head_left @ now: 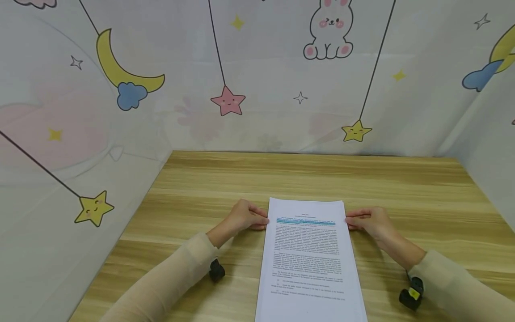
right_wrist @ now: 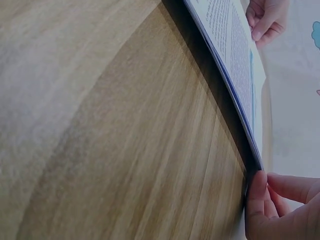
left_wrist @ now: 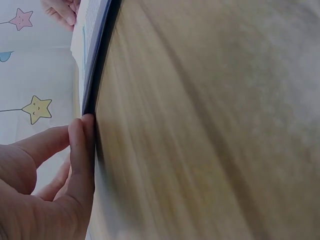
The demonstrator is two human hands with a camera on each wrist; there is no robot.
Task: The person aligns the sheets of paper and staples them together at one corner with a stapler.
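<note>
We observe a wood-grain surface [head_left: 193, 188] set against a white printed backdrop [head_left: 273, 49]. At the left hand [head_left: 243, 217], we see the fingers brought together, with the thumb and fingertips pinching the left long edge of a paper stack [head_left: 307, 308]. At the right hand [head_left: 374, 222], we see the thumb and fingertips pinching the opposite edge at about the same level; both grips lie near the far end of the stack.

The stack lies between the two hands at the near middle of the surface, its top sheet facing up and its near end cut off by the frame. In both wrist views, we note a dark band along the underside of the edge; we cannot tell whether the stack is lifted.

On the top sheet, we find small printed text and, near the far end, a blue highlighted band [head_left: 306, 221]. Beyond the fingers, we note light sleeves [head_left: 173, 281] on both forearms and a small black device [head_left: 217, 270] beside the left cuff. On the backdrop, we identify moons, stars and a rabbit [head_left: 331, 29].
</note>
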